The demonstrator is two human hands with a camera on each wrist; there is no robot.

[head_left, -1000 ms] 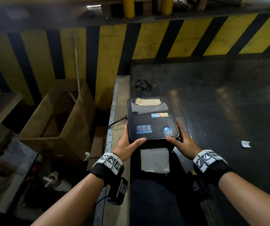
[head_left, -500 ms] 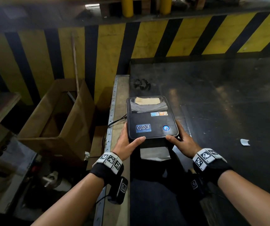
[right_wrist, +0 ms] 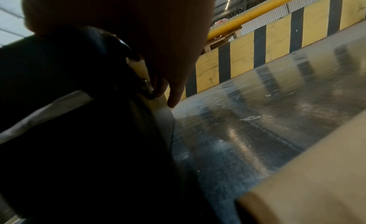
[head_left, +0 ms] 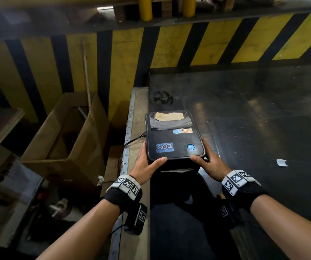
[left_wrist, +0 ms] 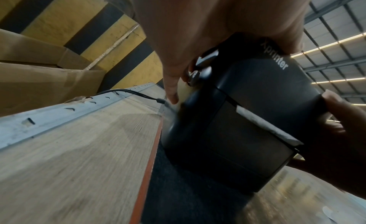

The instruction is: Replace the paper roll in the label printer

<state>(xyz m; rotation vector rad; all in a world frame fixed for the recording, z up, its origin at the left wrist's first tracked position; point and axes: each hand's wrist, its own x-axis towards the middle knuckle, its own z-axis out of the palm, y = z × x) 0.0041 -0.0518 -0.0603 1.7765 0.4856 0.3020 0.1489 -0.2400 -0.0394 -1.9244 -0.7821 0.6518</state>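
Note:
A black label printer (head_left: 173, 141) with a lit blue button stands at the left edge of a dark metal table (head_left: 254, 128). My left hand (head_left: 147, 166) grips its near left corner, thumb on the lid and fingers down the side by the silver latch (left_wrist: 195, 75). My right hand (head_left: 211, 163) grips the near right corner the same way. A short white paper strip (head_left: 177, 171) shows at the front slot, also visible in the left wrist view as a paper strip (left_wrist: 265, 122). The lid is down. The roll inside is hidden.
A black cable (head_left: 134, 139) runs from the printer's left side over a wooden ledge (head_left: 137, 109). An open cardboard box (head_left: 66, 139) stands lower left. A white paper scrap (head_left: 281, 162) lies to the right. A striped yellow-black wall (head_left: 169, 47) closes the back.
The white paper hanging from the front slot has shortened from a long sheet to a thin sliver. Both hands have stayed on the printer's near corners.

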